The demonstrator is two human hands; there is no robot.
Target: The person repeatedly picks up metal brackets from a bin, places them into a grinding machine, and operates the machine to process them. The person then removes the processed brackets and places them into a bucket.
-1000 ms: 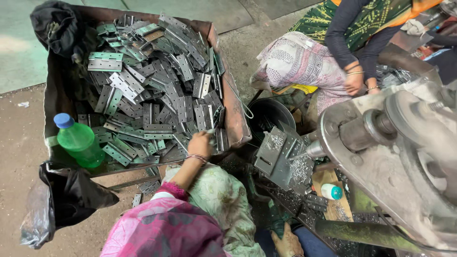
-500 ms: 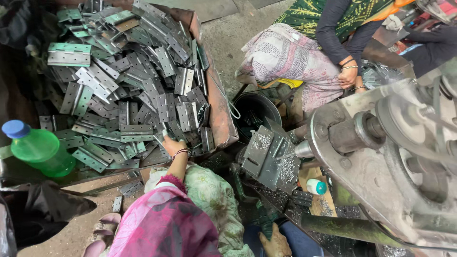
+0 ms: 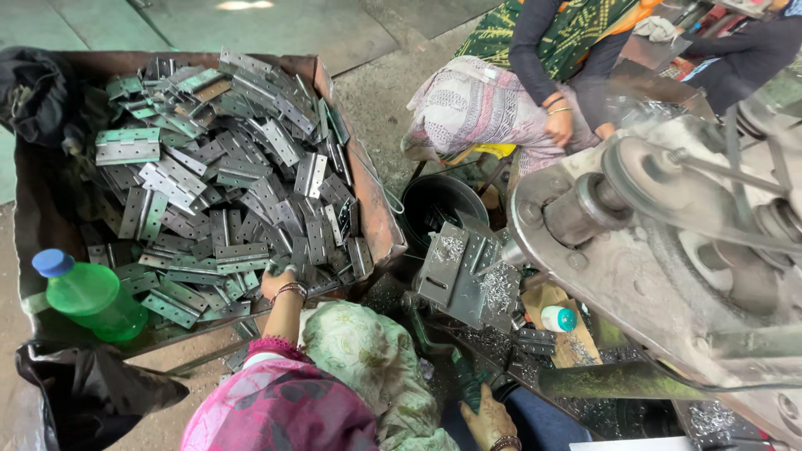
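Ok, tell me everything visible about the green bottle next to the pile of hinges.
The green bottle is translucent plastic with a blue screw cap and no label that shows. It leans tilted, cap toward the upper left, in the near-left corner of the rusty metal bin, against the heap of grey metal hinges. Whether it holds liquid cannot be told. A black plastic bag lies just below it outside the bin. Neither hand touches it; the left hand reaches into the hinges further right.

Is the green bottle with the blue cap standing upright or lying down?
Tilted: the green bottle leans in the crate corner, blue cap pointing up-left.
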